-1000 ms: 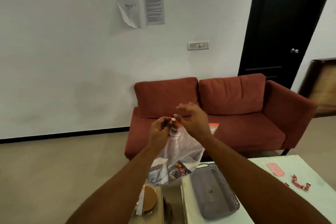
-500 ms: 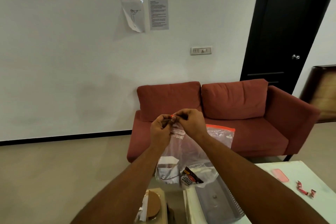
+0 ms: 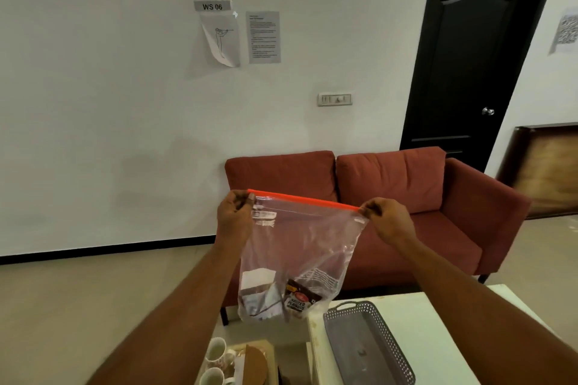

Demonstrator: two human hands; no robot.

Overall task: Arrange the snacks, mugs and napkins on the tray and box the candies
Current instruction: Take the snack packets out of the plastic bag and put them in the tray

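Note:
I hold a clear zip bag point(image 3: 300, 247) with an orange seal strip up in the air, stretched between both hands. My left hand point(image 3: 235, 215) pinches its top left corner and my right hand point(image 3: 384, 218) pinches its top right corner. Inside, at the bottom, lie a dark packet of salted peanuts point(image 3: 299, 300) and white napkins or packets point(image 3: 258, 291). Below, the grey perforated tray point(image 3: 372, 350) rests on the white table point(image 3: 438, 337). Two white mugs point(image 3: 215, 362) stand at the lower left.
A red two-seat sofa point(image 3: 391, 197) stands behind the bag, against the white wall. A black door point(image 3: 472, 56) is at the right. A round wooden piece point(image 3: 255, 366) lies beside the mugs on a low surface left of the table.
My hands were together at the bag's top; they have moved apart along the orange strip, so the bag now hangs spread flat. The view has dropped, showing the mugs.

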